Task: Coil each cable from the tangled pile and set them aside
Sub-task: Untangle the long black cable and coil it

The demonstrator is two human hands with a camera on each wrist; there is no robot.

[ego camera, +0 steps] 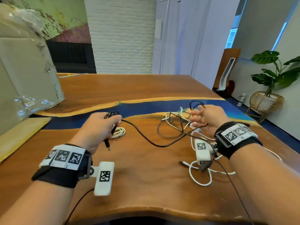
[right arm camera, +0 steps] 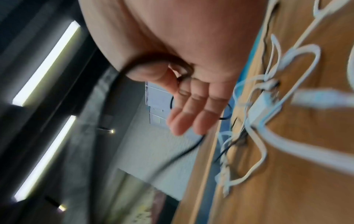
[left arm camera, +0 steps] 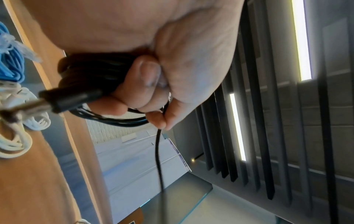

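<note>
My left hand (ego camera: pixel 105 125) grips a coil of black cable (left arm camera: pixel 91 71) in its fist, thumb and finger pinching the strand that leaves it. The cable's plug (ego camera: pixel 108 146) hangs below the fist. The loose black strand (ego camera: pixel 146 138) sags across the table to my right hand (ego camera: pixel 201 117), whose fingers are spread straight; the strand lies looped over the thumb (right arm camera: pixel 147 72). Under and beyond the right hand lies the tangled pile (ego camera: pixel 177 120) of white and black cables. A coiled white cable (ego camera: pixel 119 132) rests beside the left hand.
A wooden table (ego camera: pixel 146 184) with a blue resin band carries everything. A large plastic-wrapped cardboard box (ego camera: pixel 24 78) and a pale board (ego camera: pixel 19 135) fill its left side. Loose white cable (ego camera: pixel 201 177) loops under my right wrist. A potted plant (ego camera: pixel 267 98) stands off right.
</note>
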